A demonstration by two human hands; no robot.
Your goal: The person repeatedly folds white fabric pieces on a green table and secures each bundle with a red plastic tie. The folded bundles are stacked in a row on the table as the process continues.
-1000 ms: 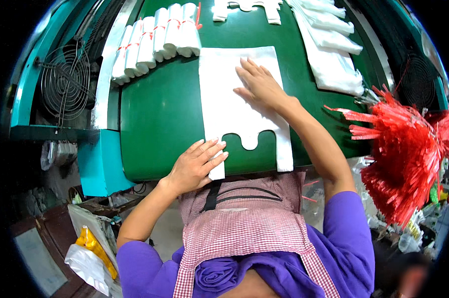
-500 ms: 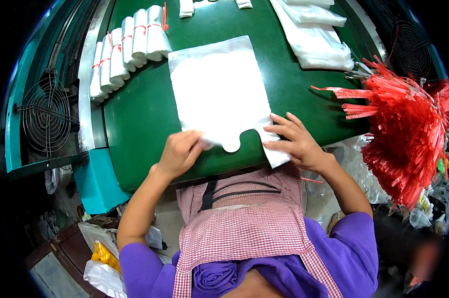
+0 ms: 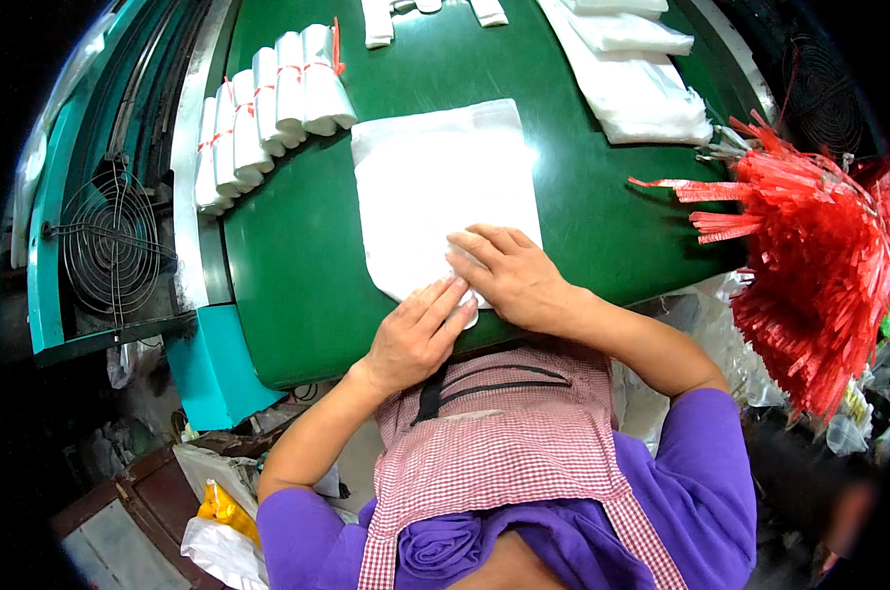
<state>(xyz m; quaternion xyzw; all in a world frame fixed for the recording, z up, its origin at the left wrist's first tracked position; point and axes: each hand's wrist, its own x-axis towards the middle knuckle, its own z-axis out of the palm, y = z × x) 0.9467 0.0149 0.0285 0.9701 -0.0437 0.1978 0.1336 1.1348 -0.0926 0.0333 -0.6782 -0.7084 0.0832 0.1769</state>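
A white plastic vest-type bag, or a flat stack of them (image 3: 435, 187), lies on the green tabletop in front of me. Its handle end, nearest my body, is folded inward, and most of the fold is hidden under my fingers. My left hand (image 3: 420, 334) rests on that near edge with fingers stretched together. My right hand (image 3: 514, 275) lies flat over the lower right of the bag, its fingers pointing left. The fingertips of both hands meet near the middle of the near edge.
Several rolled clear bags tied with red strips (image 3: 258, 113) lie at the far left. White bags (image 3: 642, 93) are stacked at the far right. A big bunch of red plastic strips (image 3: 799, 256) hangs by the right edge. A wire-guarded fan (image 3: 111, 246) stands left of the green table (image 3: 297, 324).
Both hands have come together at the bag's near edge. The handles that stuck out toward me are now folded in. The view has shifted slightly.
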